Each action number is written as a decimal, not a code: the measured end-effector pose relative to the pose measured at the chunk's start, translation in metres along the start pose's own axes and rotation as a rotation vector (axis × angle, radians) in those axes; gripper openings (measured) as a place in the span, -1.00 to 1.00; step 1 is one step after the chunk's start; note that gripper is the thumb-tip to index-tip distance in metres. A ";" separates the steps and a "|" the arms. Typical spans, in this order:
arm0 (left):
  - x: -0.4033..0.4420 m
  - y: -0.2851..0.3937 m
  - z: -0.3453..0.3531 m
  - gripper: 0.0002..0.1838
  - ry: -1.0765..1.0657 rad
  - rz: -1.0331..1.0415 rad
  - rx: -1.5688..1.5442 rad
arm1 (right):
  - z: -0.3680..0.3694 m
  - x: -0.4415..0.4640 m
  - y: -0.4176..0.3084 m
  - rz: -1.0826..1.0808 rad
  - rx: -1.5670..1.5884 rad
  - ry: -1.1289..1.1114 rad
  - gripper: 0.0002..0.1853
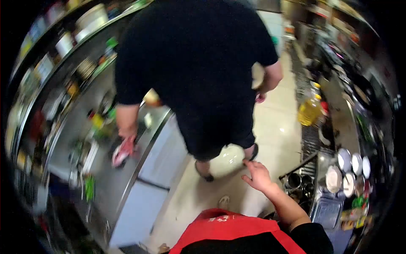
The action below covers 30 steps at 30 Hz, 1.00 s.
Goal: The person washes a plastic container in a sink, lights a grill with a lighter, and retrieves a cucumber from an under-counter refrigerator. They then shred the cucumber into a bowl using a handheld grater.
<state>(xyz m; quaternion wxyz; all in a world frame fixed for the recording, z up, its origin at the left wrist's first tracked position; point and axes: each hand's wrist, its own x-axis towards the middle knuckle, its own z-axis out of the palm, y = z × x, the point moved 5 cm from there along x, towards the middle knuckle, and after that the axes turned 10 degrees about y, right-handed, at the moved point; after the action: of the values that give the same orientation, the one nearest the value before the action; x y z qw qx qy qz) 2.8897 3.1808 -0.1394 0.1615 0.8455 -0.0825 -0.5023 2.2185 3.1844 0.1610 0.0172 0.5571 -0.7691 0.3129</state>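
round metal pots [293,181] neighbour the spread right hand [257,176]; i cannot tell if the left hand [163,248] grips.

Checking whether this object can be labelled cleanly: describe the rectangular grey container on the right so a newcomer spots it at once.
Start at the red apron at the bottom and go right, past the wearer's right forearm. There, just below the cluster of round containers, sits the rectangular container. Its straight sides and grey top set it apart from those round, paler neighbours.
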 end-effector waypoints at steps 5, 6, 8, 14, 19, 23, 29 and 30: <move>-0.039 0.238 0.265 -0.65 -0.437 0.330 0.191 | -0.010 -0.033 0.115 0.345 -0.220 -0.236 -0.65; -0.086 0.280 0.313 -0.67 -0.538 0.566 0.264 | -0.026 -0.042 0.127 0.390 -0.205 -0.179 -0.68; -0.151 0.360 0.407 -0.68 -0.674 0.940 0.388 | -0.060 -0.058 0.144 0.575 -0.079 -0.095 -0.70; -0.385 0.395 0.531 -0.74 -0.819 0.971 0.254 | -0.105 -0.115 0.196 0.970 -0.095 0.076 -0.56; -0.595 0.409 0.566 -0.57 -1.028 1.435 0.149 | -0.165 -0.116 0.201 1.053 -0.147 0.350 -0.48; -0.796 0.434 0.503 -0.07 -1.796 1.764 -0.005 | -0.261 -0.104 0.199 1.124 -0.158 0.500 -0.26; -0.935 0.425 0.432 0.12 -1.687 2.165 -0.006 | -0.470 -0.006 0.037 0.454 -0.405 1.182 -0.54; -0.937 0.426 0.439 0.11 -1.651 2.199 0.027 | -0.487 -0.005 0.008 0.101 0.013 1.074 -0.45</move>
<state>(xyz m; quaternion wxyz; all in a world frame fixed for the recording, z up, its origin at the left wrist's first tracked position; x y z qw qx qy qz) 2.0631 2.9818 0.5883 0.3688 -0.1943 -0.7791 -0.4682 2.0567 3.4337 0.5464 0.3898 0.2811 -0.6758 0.5589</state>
